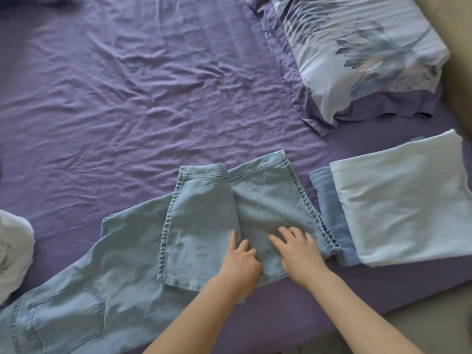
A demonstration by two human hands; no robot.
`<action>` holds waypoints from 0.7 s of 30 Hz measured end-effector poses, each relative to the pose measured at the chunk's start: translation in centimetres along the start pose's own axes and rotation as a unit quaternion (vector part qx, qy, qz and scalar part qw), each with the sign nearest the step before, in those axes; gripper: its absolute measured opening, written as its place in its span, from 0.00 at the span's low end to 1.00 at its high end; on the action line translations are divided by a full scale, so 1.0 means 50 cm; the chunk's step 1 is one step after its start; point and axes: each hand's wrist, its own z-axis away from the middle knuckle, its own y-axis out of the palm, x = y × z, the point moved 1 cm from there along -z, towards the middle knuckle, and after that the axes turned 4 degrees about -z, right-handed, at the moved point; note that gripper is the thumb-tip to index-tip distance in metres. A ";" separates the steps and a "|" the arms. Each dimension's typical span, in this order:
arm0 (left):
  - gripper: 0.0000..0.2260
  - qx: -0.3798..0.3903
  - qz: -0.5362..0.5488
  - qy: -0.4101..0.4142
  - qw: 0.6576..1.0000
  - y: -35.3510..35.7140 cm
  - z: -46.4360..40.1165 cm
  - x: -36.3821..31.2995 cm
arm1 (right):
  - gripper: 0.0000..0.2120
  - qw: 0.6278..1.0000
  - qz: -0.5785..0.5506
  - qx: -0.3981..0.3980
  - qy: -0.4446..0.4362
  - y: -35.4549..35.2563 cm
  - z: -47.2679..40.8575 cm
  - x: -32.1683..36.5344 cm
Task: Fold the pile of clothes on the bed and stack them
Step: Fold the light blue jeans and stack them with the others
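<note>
1. Denim is lying under both hands: light-blue jeans (194,221), partly folded, leg ends doubled back over the legs, sitting at the near edge of the bed.
2. Left hand (241,261) is resting on the folded part w/ index finger pointing out, other fingers curled, gripping nothing.
3. Right hand (297,247) is pressing flat, fingers spread & straight.
4. Waist & back pocket are trailing toward bottom left.
5. Folded stack (398,208), pale blue top over a darker blue piece, is sitting just right of the jeans.
6. White garment (14,249) is bunching at left edge.
7. Floral pillow (357,52) is lying far right on the purple sheet (127,98).
</note>
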 end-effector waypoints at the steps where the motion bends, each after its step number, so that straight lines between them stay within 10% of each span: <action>1: 0.14 -0.004 0.017 -0.004 1.000 -0.002 -0.004 0.004 | 0.24 1.000 -0.016 -0.002 0.010 -0.010 -0.013 0.003; 21: 0.42 -0.045 0.015 -0.051 0.998 -0.035 -0.134 0.223 | 0.33 0.998 0.033 0.025 0.043 -0.099 -0.284 0.002</action>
